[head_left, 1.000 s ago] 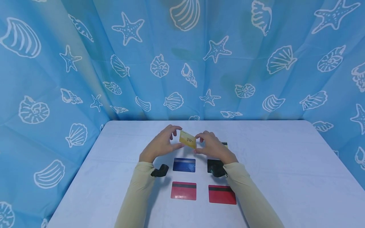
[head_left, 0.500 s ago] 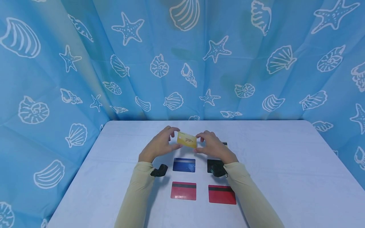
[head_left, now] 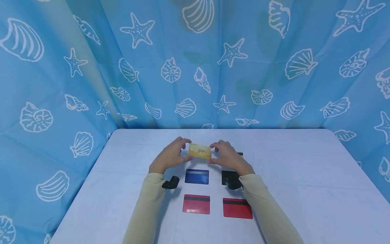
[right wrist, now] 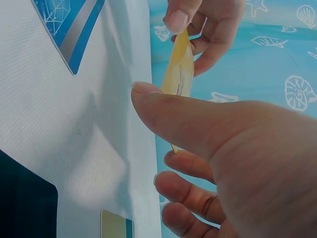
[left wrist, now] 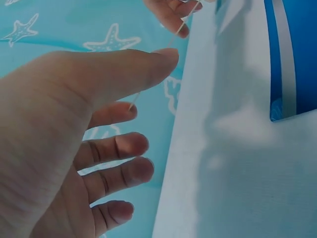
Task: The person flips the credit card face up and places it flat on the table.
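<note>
A yellow plastic card (head_left: 199, 151) is held up above the table, its printed face toward the head camera and nearly level. My left hand (head_left: 170, 154) pinches its left end between thumb and index finger. The right hand (head_left: 228, 156) pinches the opposite end the same way. In the right wrist view the yellow card (right wrist: 184, 67) runs from one hand to the other. From the left wrist it shows edge-on as a thin line past the thumb. Just below the hands lies a blue card (head_left: 196, 176) with a silvery stripe.
A black card (head_left: 225, 174) lies partly under the right wrist's camera (head_left: 233, 182). Nearer are a pinkish-red card (head_left: 196, 204) and a red card (head_left: 237, 208), both with dark stripes. Behind the right hand, part of a cream card (head_left: 240, 154) shows. A blue shell-patterned curtain (head_left: 189, 84) surrounds the white table (head_left: 289, 169).
The yellow card has turned from slanting and angled to almost level and facing the head camera, its left end swinging left. Both hands keep nearly the same place.
</note>
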`<state>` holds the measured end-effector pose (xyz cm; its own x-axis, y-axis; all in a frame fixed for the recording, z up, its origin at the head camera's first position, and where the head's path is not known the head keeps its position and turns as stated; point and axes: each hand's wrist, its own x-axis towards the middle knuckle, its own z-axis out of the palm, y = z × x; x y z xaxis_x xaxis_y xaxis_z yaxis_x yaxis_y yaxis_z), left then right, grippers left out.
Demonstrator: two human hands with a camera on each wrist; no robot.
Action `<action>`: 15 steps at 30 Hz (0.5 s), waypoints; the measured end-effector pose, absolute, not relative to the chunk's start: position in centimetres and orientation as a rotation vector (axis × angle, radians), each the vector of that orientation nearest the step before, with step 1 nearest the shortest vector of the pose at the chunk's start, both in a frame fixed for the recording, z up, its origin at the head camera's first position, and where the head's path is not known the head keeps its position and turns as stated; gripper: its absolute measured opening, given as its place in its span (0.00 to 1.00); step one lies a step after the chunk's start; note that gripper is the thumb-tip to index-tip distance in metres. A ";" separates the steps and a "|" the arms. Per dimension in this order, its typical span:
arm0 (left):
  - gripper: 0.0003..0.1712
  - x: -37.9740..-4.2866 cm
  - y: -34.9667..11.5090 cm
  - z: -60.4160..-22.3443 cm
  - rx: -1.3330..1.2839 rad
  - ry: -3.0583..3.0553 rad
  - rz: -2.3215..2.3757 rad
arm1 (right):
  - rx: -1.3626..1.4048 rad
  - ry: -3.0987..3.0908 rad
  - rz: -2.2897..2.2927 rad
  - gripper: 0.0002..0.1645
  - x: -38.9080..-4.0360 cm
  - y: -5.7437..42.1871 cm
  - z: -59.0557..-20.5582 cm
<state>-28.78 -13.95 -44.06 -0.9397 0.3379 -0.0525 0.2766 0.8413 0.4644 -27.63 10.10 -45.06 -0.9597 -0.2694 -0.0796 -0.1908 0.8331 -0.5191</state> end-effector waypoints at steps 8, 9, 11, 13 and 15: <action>0.37 -28.9 -14.0 -44.7 0.449 2.861 0.667 | -0.355 2.868 -0.768 0.40 -27.7 10.1 -45.3; 0.37 -29.0 -14.0 -44.8 0.452 2.858 0.665 | -0.355 2.870 -0.763 0.40 -27.7 10.1 -45.4; 0.37 -29.1 -14.1 -45.0 0.459 2.853 0.660 | -0.352 2.872 -0.758 0.40 -27.7 10.0 -45.5; 0.37 -29.1 -14.1 -45.2 0.467 2.848 0.657 | -0.352 2.875 -0.748 0.40 -27.8 10.0 -45.6; 0.36 -29.2 -14.2 -45.4 0.470 2.842 0.654 | -0.344 2.872 -0.743 0.40 -27.8 10.0 -45.7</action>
<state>-29.18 -14.15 -45.36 -0.9324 0.3445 -0.1096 0.2619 0.8527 0.4520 -27.77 9.96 -45.68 -0.9616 -0.2587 -0.0913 -0.1819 0.8504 -0.4936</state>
